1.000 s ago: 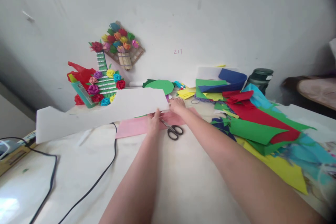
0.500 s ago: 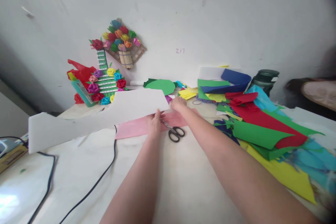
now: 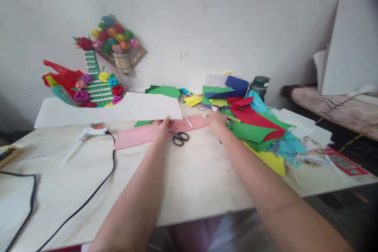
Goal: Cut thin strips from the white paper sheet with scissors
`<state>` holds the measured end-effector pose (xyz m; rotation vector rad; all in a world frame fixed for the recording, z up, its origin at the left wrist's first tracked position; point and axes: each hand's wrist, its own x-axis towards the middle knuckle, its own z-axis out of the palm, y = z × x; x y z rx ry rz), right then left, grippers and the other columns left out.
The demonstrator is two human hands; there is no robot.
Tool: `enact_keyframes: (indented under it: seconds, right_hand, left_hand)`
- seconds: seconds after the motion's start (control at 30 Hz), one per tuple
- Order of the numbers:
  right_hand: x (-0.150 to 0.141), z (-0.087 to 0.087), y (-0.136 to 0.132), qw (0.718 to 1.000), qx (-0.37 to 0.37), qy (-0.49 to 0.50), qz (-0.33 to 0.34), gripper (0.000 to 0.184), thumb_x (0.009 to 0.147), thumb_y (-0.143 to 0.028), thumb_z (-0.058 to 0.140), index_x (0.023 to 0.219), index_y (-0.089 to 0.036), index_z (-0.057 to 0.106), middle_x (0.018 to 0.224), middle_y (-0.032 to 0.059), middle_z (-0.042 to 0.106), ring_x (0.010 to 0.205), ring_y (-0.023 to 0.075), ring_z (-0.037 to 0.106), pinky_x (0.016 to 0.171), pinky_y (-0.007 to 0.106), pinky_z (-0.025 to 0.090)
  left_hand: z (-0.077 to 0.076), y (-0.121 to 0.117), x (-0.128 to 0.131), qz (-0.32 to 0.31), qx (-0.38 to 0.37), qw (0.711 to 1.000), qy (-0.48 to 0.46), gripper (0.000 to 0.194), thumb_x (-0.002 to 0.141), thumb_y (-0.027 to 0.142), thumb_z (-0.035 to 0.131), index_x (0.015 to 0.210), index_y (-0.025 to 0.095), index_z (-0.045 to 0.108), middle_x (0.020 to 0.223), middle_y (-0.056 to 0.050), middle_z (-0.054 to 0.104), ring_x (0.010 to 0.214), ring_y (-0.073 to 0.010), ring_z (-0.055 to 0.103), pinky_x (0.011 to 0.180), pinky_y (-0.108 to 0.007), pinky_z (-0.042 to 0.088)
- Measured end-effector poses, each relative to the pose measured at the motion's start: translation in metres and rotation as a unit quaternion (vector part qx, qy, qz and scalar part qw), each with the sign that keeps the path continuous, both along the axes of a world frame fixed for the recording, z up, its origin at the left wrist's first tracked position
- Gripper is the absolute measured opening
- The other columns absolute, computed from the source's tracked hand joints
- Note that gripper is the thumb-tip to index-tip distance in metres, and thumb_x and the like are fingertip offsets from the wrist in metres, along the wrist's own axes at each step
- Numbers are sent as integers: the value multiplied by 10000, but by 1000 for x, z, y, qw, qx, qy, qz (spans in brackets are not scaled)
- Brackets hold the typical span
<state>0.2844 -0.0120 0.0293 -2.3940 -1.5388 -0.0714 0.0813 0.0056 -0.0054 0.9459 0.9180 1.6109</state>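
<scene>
left grip (image 3: 161, 129) pinches the lower edge of a white board (image 3: 147, 106), thumb on top and the other fingers partly hidden; right grip (image 3: 216, 121) is at the left edge of a heap of coloured sheets (image 3: 251, 131), and whether it grasps anything cannot be told. black-handled scissors (image 3: 180, 138) lie between the two, just beside the left one, near a pink strip (image 3: 132, 137) that runs beneath it. off to the left on the table (image 3: 195, 181) sits a white glue gun (image 3: 87, 136) with a black cord (image 3: 110, 167). behind, the board blocks the lower parts of a glue bottle (image 3: 63, 93) and a flower-trimmed guitar shape (image 3: 99, 88). most of the board stretches leftward from the left grip, its right corner just past the thumb, apart from the right grip.
</scene>
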Motion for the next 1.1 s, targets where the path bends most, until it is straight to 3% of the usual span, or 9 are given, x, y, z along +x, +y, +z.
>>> enact_keyframes:
  seconds: [0.13,0.27,0.37,0.53,0.77,0.93,1.1]
  right_hand:
    - [-10,-2,-15,998,39,-44,38,337,789,-302,438,932,-119,682,970,171,652,997,296,553,853,401,347]
    - [-50,-4,-31,971,62,-21,230,318,823,-281,394,988,-201,654,968,88,666,928,199,589,781,284,400]
    - [-79,-6,-42,946,12,-42,321,304,769,-309,478,984,-191,657,970,96,661,925,213,590,767,280,417]
    - [-101,-2,-53,941,-30,-85,327,348,718,-306,517,981,-137,669,992,154,639,977,263,563,819,327,416]
    - [-103,-1,-63,936,-17,-102,336,372,710,-286,511,987,-94,667,1058,185,594,1047,289,508,863,348,403]
    - [-108,-2,-67,927,-67,-109,352,362,689,-208,536,1028,-135,642,1024,159,624,984,268,558,794,334,436]
    - [-100,10,-68,934,-76,-87,339,342,676,-153,536,999,-178,646,972,114,662,927,250,603,745,320,453]
  left_hand:
    - [-3,0,-2,5,10,1000,-11,194,598,237,658,712,100,584,616,-48,619,534,-151,609,570,-272,488]
    - [-4,1,-9,34,17,999,-27,146,618,209,628,724,121,581,597,-50,623,530,-165,608,572,-297,502]
    - [-2,1,-12,52,16,998,-36,125,627,208,599,718,124,581,578,-50,619,523,-171,605,556,-301,500]
    - [-1,1,-12,64,4,996,-54,155,600,217,579,710,108,568,543,-48,602,515,-183,610,554,-303,497]
    - [0,0,-13,58,9,995,-85,148,554,217,584,660,123,541,510,-24,575,504,-180,601,540,-304,501]
    - [6,-6,-16,61,-1,991,-117,159,553,204,564,688,124,535,541,-26,586,518,-182,613,548,-297,500]
    - [9,-8,-17,53,-9,988,-141,139,575,199,538,693,132,509,550,-25,579,559,-198,632,592,-309,500]
